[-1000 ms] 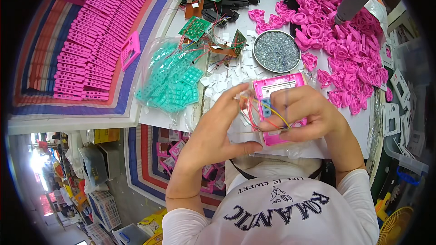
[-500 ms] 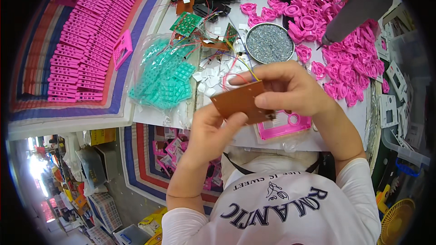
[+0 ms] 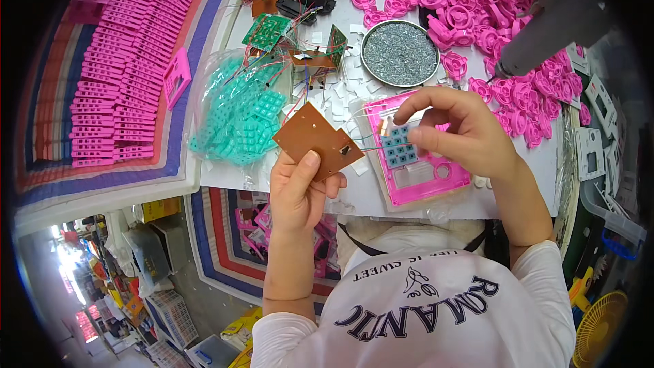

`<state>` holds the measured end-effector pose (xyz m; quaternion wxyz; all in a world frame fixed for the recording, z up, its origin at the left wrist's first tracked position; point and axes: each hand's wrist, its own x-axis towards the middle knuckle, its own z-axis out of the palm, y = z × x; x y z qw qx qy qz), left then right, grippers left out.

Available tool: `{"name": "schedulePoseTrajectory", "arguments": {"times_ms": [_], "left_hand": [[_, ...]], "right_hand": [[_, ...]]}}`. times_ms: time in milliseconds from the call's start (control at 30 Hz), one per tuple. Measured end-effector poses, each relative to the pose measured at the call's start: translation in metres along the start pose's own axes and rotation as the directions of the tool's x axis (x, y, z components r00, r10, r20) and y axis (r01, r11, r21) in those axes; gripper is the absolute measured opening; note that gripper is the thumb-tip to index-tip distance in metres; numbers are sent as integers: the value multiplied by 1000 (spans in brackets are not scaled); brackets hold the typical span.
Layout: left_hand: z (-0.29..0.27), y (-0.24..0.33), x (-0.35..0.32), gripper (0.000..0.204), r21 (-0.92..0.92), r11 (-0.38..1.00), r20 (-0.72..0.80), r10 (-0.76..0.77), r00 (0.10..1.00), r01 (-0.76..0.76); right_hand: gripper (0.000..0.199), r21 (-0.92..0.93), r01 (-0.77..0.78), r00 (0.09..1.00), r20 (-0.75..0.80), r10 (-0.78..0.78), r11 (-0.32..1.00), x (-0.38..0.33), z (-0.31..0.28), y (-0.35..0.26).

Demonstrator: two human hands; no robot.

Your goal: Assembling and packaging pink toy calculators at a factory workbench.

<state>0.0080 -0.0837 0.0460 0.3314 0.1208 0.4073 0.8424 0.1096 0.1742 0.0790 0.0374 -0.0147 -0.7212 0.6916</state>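
My left hand point(image 3: 300, 191) grips a brown circuit board point(image 3: 317, 140) by its lower edge, thumb on its plain face. Thin wires run from the board's right side to my right hand point(image 3: 456, 126), whose curled fingers and thumb pinch them. That hand hovers over a pink plastic casing point(image 3: 446, 187) lying on the table. A blue-grey rubber keypad point(image 3: 400, 148) sits in the casing, partly behind the right fingers. Beside those fingertips is a small white and orange part point(image 3: 385, 125), too small to name.
A round tin of small screws point(image 3: 400, 53) stands behind the casing, near piled pink ring-shaped parts point(image 3: 470, 0). A dark electric screwdriver point(image 3: 545, 34) hangs at the right. Bagged teal keypads point(image 3: 238, 112), wired green boards point(image 3: 267, 32) and stacked pink casings point(image 3: 129, 61) lie leftward.
The board has moved left and tilted in my left hand. My right hand has let go of it and moved right, uncovering the pink casing and its keypad.
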Motion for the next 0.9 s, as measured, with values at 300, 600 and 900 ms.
{"name": "schedulePoseTrajectory", "arguments": {"times_ms": [300, 600, 900], "left_hand": [[17, -12, 1, 44, -78, 997, 34, 34, 999, -31], [10, -4, -6, 40, 224, 946, 111, 214, 970, -234], [15, -3, -23, 27, 568, 771, 474, -21, 880, -287]], "right_hand": [[17, 61, -8, 993, 119, 1, 998, 12, 21, 16], [17, -45, -92, 986, 134, 97, 995, -4, 31, 4], [31, -546, 96, 988, 154, -13, 832, -102, -44, -44]]}}
